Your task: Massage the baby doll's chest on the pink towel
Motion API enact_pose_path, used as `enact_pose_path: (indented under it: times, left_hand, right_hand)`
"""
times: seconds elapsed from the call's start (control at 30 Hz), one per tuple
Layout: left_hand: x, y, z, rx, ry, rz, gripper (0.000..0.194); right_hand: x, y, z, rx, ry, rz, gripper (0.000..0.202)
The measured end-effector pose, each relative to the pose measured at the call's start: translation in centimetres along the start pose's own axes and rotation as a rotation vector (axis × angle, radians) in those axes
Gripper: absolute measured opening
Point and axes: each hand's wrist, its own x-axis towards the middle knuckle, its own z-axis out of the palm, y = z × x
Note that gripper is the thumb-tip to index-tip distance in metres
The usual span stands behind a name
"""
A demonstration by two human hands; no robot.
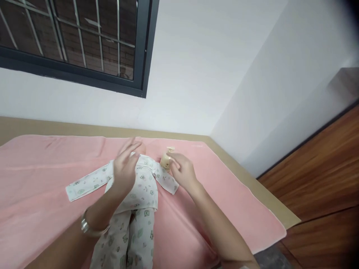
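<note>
A doll-like figure lies on its back on a pink blanket, dressed in a white long-sleeved top [144, 186] and matching trousers [144, 231], both with a small animal and leaf print. Only a bit of its head [141, 149] shows; my left hand covers the rest. My left hand [125, 168] is over the chest and neck area, fingers stretched and slightly smeared, holding nothing. Beyond the figure's right-side sleeve stands a pale yellow pump bottle [165, 160]. Beside it, my right hand [182, 168] has loosely curved, parted fingers overlapping the bottle; contact is unclear.
The pink blanket [232, 198] covers most of a tan board surface [252, 183]. A white wall [182, 74] rises behind it, with a dark-framed barred window [140, 56] at upper left. Wood-grain panels [316, 168] stand at the right.
</note>
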Motion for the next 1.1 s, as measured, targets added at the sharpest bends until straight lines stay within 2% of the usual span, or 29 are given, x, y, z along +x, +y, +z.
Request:
enact_pose_path:
  times: [0.07,0.1,0.13,0.17,0.23,0.3,0.43,0.53,0.6,0.7,0.77,0.87,0.93,1.0,1.1]
  left_hand:
    - [2.7,-1.7,2.5,-0.122,-0.017,-0.156,0.025]
    - [4.1,-2.6,3.8,-0.144,-0.029,-0.24,0.031]
    - [5.4,-3.5,4.8,-0.219,-0.071,-0.419,0.038]
    - [6.4,-4.3,5.7,-0.266,-0.103,-0.533,0.043]
    - [7.8,-5.5,6.7,-0.34,-0.176,-0.646,0.051]
    - [8.1,-6.1,6.9,-0.379,-0.226,-0.671,0.05]
    - [7.1,-5.5,5.5,-0.379,-0.232,-0.696,0.043]
    - [5.7,-4.0,3.7,-0.311,-0.182,-0.752,0.041]
    - [4.6,-2.5,2.3,-0.262,-0.141,-0.787,0.041]
    - [3.1,0.6,0.3,-0.276,-0.167,-0.776,0.044]
    - [2.3,2.7,-0.9,-0.319,-0.228,-0.757,0.049]
    - [1.7,4.7,-2.4,-0.301,-0.206,-0.664,0.051]
    - [1.2,4.8,-3.1,-0.247,-0.174,-0.585,0.05]
    - [0.1,3.8,-3.2,-0.178,-0.169,-0.534,0.052]
    - [-2.9,1.7,-2.7,-0.056,-0.173,-0.506,0.061]
  right_hand:
    - [2.9,1.3,1.7,-0.084,0.05,0.138,0.049]
    - [3.9,1.7,2.6,-0.148,0.027,0.161,0.052]
    - [4.7,2.1,3.4,-0.219,-0.004,0.165,0.053]
    - [5.1,2.4,4.1,-0.284,-0.032,0.168,0.054]
    - [5.2,2.7,5.2,-0.388,-0.07,0.175,0.054]
    - [4.8,2.7,5.7,-0.441,-0.077,0.19,0.053]
    - [4.9,1.8,5.2,-0.464,-0.093,0.236,0.052]
    - [5.8,0.3,4.6,-0.443,-0.14,0.326,0.056]
    - [6.1,-1.2,4.7,-0.382,-0.147,0.328,0.058]
    - [4.9,-4.4,5.8,-0.177,-0.17,0.169,0.056]
    - [2.9,-6.8,7.2,-0.055,-0.199,0.023,0.057]
    - [-1.0,-10.0,9.1,0.049,-0.186,-0.267,0.069]
    - [-3.2,-11.3,9.7,0.112,-0.21,-0.408,0.086]
    - [-4.3,-11.8,9.4,0.151,-0.232,-0.464,0.096]
    - [-3.9,-10.9,7.9,0.167,-0.252,-0.464,0.087]
